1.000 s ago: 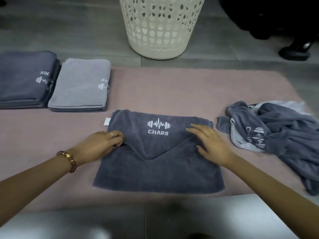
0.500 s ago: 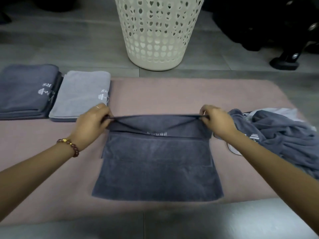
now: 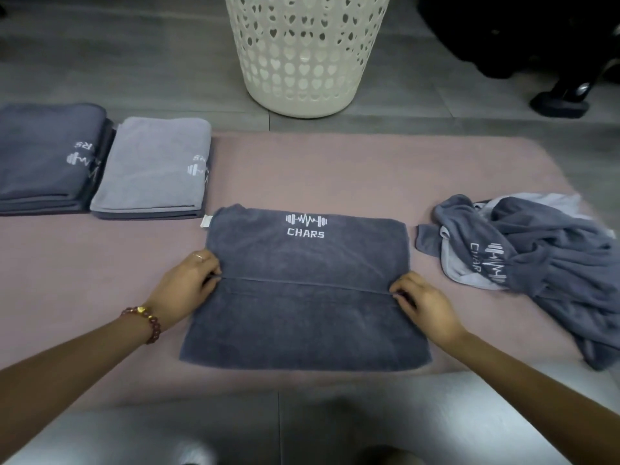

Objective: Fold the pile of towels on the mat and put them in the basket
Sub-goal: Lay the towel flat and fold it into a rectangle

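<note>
A dark grey towel [image 3: 305, 317] with a white CHARS logo lies flat on the pink mat [image 3: 335, 172], its far part folded toward me so a hem runs across its middle. My left hand [image 3: 186, 285] pinches the left end of that hem. At the right end of the hem, my right hand [image 3: 424, 305] pinches it too. A crumpled pile of grey towels [image 3: 543, 260] sits on the mat at the right. The cream basket [image 3: 302, 52] with heart-shaped holes stands on the floor beyond the mat.
Two stacks of folded towels lie at the mat's left: a dark grey stack [image 3: 47, 156] and a lighter grey stack [image 3: 154, 169]. Dark objects, one with a black foot [image 3: 558, 105], occupy the floor at the far right. Grey floor surrounds the mat.
Both hands lifted the towel's far edge, then brought it toward me and laid it down across the middle. The logo now faces up on the folded part.
</note>
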The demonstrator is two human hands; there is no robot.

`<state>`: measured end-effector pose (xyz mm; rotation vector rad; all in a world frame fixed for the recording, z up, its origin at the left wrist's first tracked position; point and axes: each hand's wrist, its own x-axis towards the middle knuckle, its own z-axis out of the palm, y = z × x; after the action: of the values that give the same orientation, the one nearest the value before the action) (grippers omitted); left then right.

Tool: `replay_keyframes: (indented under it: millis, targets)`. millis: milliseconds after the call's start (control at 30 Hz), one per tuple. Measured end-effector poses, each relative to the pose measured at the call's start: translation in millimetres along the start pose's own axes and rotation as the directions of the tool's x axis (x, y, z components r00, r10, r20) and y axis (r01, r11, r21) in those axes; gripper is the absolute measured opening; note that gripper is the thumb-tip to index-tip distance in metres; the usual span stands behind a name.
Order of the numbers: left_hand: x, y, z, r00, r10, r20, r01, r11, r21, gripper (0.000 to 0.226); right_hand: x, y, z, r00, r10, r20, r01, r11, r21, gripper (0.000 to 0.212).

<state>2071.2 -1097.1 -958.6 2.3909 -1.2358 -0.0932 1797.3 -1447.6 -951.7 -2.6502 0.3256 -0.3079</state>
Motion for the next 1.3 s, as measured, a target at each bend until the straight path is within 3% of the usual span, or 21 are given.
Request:
replay_keyframes:
  millis: [67, 167, 300, 467, 633, 800, 933, 967, 1133, 1233, 1300]
  targets:
    - [1.4, -0.7, -4.8, 0.999, 0.023, -0.025, -0.023, 1.000, 0.002, 0.006, 0.9, -4.6, -5.1, 0.998, -0.032, -0.048, 0.031, 0.999, -0.034, 0.018]
    - [1.2, -1.1, -13.6, 0.999, 0.040, -0.001, -0.040, 0.999, 0.009, 0.023, 2.8, -6.9, -10.3, 0.991, -0.091, -0.097, 0.083, 0.993, -0.086, 0.020]
    - [-4.2, 4.6, -16.8, 0.994, 0.098, 0.040, -0.102, 0.986, 0.128, 0.025, -5.4, -0.5, -7.3, 0.989, -0.147, -0.016, 0.144, 0.982, -0.118, 0.016]
    - [-9.6, 9.1, -20.2, 0.981, 0.184, 0.068, -0.193, 0.965, 0.179, 0.021, -9.5, -1.3, -10.2, 0.995, -0.098, -0.030, 0.095, 0.992, -0.081, 0.015]
    - [-12.6, 8.0, -20.1, 0.970, 0.227, 0.091, -0.242, 0.942, 0.231, 0.022, -14.2, 0.9, -8.3, 0.982, -0.172, 0.078, 0.186, 0.952, -0.245, 0.017]
    - [-13.7, 0.3, -20.2, 0.960, 0.241, 0.141, -0.270, 0.928, 0.258, 0.030, -14.1, 0.4, -4.2, 0.986, -0.143, 0.081, 0.161, 0.945, -0.285, 0.025]
    - [-11.6, -3.9, -25.7, 0.960, 0.251, 0.123, -0.274, 0.929, 0.247, 0.035, -11.9, 4.0, -4.0, 0.993, -0.115, 0.041, 0.122, 0.943, -0.311, 0.009]
    - [-10.2, -3.9, -27.2, 0.963, 0.249, 0.106, -0.267, 0.935, 0.233, 0.036, -10.7, 4.2, -4.6, 0.994, -0.102, 0.035, 0.107, 0.944, -0.313, 0.014]
    - [-7.1, -0.9, -31.4, 0.933, 0.318, 0.169, -0.355, 0.890, 0.284, 0.036, -7.8, 4.1, -5.2, 0.984, -0.171, 0.060, 0.181, 0.909, -0.374, 0.013]
    - [-11.1, -2.3, -28.9, 0.940, 0.273, 0.205, -0.329, 0.885, 0.329, 0.038, -8.2, 2.7, -6.5, 0.991, -0.129, 0.047, 0.137, 0.921, -0.364, 0.027]
    - [-9.3, 1.1, -25.9, 0.961, 0.195, 0.194, -0.250, 0.912, 0.325, 0.036, -6.1, 1.6, -7.7, 0.995, -0.083, 0.059, 0.098, 0.942, -0.322, 0.025]
